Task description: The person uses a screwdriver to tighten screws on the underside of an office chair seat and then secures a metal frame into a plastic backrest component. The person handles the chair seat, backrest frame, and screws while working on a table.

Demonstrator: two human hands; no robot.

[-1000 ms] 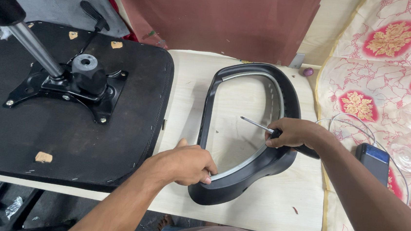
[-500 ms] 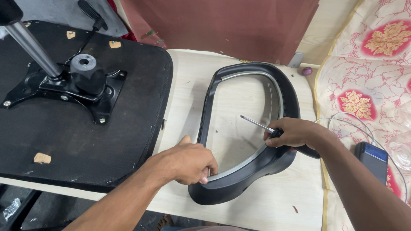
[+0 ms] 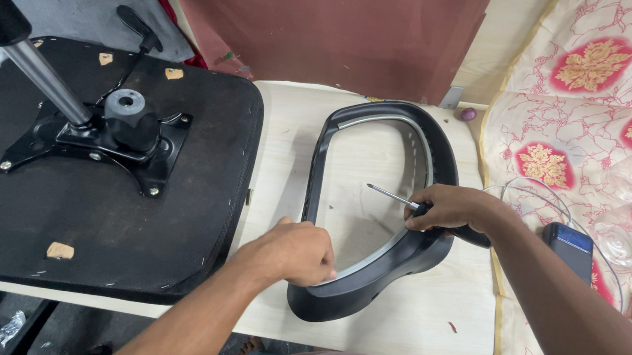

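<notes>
Lying flat on the pale table (image 3: 290, 123), a black loop-shaped frame (image 3: 367, 290) sits right of an upturned black seat (image 3: 103, 206), whose metal plate (image 3: 97, 141) carries a knob and a shiny column slanting up to the left. The left hand (image 3: 291, 252) rests on the frame's near left rim, fingers curled together over its inner edge. The right hand (image 3: 452, 209) presses on the right rim, fingers clamped round the dark handle of a screwdriver (image 3: 393, 197); its thin shaft points left across the open middle of the frame. A flowered cloth (image 3: 562, 107) covers the surface to the right, with a small dark device (image 3: 573, 250) and a thin cable on it.
</notes>
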